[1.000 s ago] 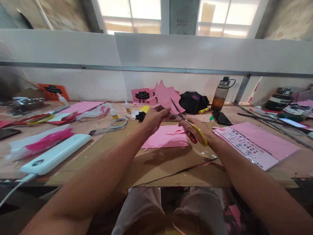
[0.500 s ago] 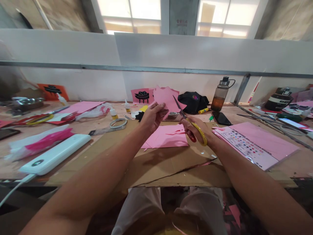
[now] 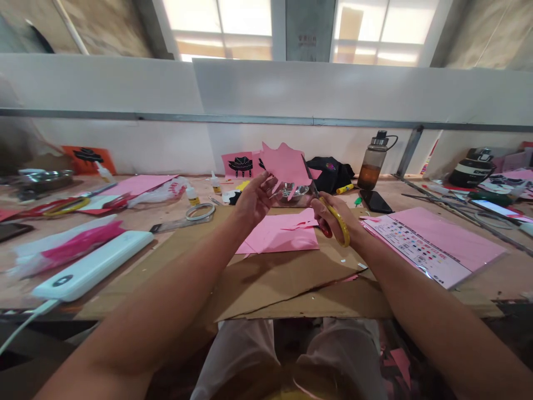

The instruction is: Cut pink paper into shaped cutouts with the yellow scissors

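A piece of pink paper (image 3: 286, 163) with a jagged, part-cut outline is held up above the bench, pinched along its left edge by my left hand (image 3: 255, 199). My right hand (image 3: 331, 214) grips yellow-handled scissors (image 3: 342, 225), whose blades point up and lie against the paper's right edge. Beneath both hands, more pink sheets (image 3: 277, 236) and a few offcuts rest on a brown cardboard sheet (image 3: 266, 286). Behind the held paper, a shiny metal bowl (image 3: 293, 191) is partly covered.
Glue bottles (image 3: 192, 195), a tape roll (image 3: 200, 211) and a white power bank (image 3: 94, 265) lie to the left. At the right are a drink bottle (image 3: 373, 161), a phone (image 3: 376, 201) and a pink pack (image 3: 441, 239). A black cloth (image 3: 331, 173) sits at the back.
The pink paper has turned in my left hand, its points now facing up and left. The bowl behind shows more. The scissors have shifted slightly with the paper's right edge.
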Motion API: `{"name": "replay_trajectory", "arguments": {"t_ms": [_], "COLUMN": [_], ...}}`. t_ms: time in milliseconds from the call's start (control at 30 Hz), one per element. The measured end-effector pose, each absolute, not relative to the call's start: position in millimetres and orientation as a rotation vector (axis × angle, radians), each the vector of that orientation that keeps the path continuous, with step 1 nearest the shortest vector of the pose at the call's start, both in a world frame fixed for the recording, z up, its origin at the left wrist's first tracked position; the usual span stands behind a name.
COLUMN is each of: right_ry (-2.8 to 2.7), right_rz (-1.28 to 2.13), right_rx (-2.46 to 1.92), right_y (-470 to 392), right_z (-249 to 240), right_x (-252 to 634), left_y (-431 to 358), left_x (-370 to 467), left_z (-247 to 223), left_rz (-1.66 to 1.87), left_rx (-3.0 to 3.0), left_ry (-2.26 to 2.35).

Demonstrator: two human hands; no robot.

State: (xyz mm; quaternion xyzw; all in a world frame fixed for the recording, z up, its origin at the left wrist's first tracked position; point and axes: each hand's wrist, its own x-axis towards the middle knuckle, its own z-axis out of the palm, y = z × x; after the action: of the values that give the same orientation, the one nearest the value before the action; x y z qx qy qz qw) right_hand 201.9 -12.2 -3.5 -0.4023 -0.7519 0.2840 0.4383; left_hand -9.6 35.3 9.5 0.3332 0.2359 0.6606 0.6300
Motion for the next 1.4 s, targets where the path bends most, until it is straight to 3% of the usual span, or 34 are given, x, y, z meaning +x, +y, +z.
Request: {"name": "replay_trajectory", "arguments": {"t_ms": [633,933,1400], "right_ry": [-1.797,-1.9,-1.946], "right_rz": [0.93,0.769,0.854], "right_rx": [-1.024,-1.096,-1.19], "right_y": [-17,-14,-21], "right_z": [3,2,10], "right_x": [201,203,201], "left_y": [52,49,43], "left_x": [-30,-37,-37], "left_z": [1,3,3], "left_rz": [1.445,1.359,1.117], "left_rx": [1.064,1.307,1.505], "left_ry": [0.614,0.768,0.82]}}
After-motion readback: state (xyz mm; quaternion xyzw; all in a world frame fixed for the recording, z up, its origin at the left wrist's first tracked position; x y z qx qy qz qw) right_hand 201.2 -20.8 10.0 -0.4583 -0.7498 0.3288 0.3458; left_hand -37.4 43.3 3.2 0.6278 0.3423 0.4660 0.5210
